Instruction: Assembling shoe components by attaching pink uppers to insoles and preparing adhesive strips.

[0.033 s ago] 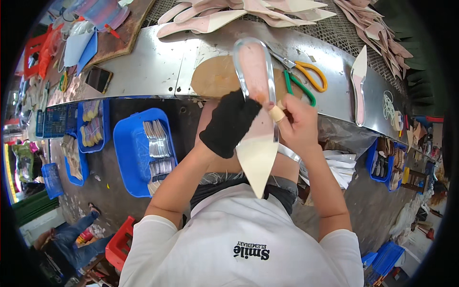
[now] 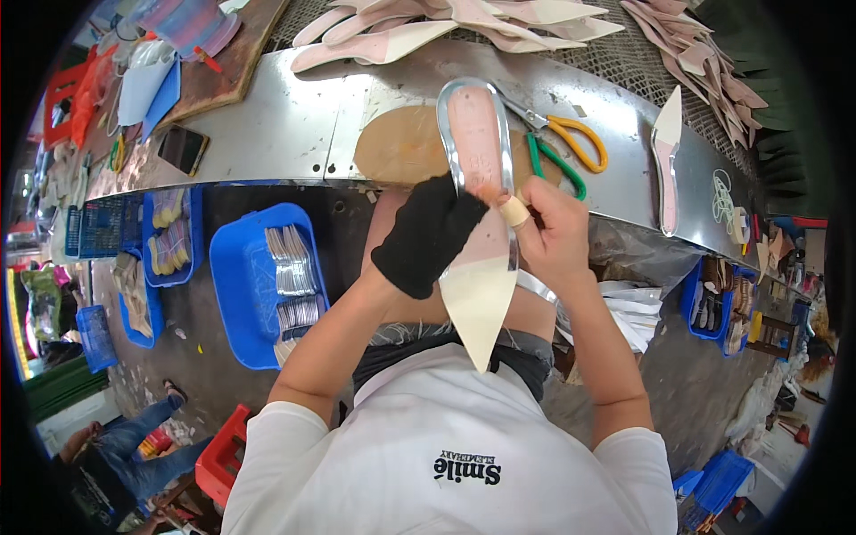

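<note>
A pointed shoe insole (image 2: 474, 134), pink with a cream toe, is held upright in front of me, its toe toward my body. Shiny silver strip (image 2: 449, 138) runs around its rounded heel and along its sides. My left hand (image 2: 428, 236), in a black glove, grips the insole's left side at the middle. Bare except for a tan wrap on the thumb, my right hand (image 2: 555, 227) pinches the silver edging at the right side, its fingertips close to the gloved ones. A loose silver length (image 2: 537, 287) shows below that hand.
Scissors (image 2: 578, 143) with yellow and green handles lie on the metal bench (image 2: 276, 134), beside a brown oval board (image 2: 392, 147). Another edged insole (image 2: 667, 160) rests farther right. Insoles (image 2: 383, 46) pile up at the back. A blue basin (image 2: 241, 294) with silver-edged pieces stands below left.
The insole has dropped slightly toward me, its heel now a little lower. Both hands keep their hold.
</note>
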Tool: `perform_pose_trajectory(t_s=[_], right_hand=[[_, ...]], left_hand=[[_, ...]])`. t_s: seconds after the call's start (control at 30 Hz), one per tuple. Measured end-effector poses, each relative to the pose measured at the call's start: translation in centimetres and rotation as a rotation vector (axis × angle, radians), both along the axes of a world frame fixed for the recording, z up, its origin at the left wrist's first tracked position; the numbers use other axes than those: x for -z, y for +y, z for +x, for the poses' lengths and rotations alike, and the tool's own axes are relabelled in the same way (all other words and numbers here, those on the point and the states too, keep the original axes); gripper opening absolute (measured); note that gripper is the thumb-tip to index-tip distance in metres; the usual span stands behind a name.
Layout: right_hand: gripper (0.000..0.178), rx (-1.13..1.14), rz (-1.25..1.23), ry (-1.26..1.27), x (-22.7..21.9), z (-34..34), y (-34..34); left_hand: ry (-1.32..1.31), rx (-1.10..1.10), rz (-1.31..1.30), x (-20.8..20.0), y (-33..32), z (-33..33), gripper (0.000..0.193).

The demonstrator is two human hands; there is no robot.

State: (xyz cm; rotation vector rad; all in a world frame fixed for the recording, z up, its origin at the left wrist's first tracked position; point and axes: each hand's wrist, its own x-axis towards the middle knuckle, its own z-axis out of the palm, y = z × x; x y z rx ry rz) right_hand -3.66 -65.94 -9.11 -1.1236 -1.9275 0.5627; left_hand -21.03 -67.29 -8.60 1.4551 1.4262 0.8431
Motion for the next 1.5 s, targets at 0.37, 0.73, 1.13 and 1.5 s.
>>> perform_pose_trajectory(t_s=[0.37,0.73,1.13,1.5], right_hand=[[0.027,-0.063,-0.522,0.444,-3.5,0.2,4.7],[0.039,0.037,-0.309,0.194,-4.0,-1.0,3.8],[0.029,-0.327,-0.615,0.504,-5.7,-0.5,5.1],[0.024,0.040,-0.542,0.414,-5.2,0.8,6.7]], left_hand=[[0.009,0.376,0.073,-1.3,1.5,-1.5,0.038],[0.013,0.401,-0.013,-0.8,2.0,-1.4,0.034],[-0.444,0.497,-0.298,1.1,0.4,-1.4,0.048],[-0.593,0.055,-0.174,-0.1,-0.2,-0.3,0.039]])
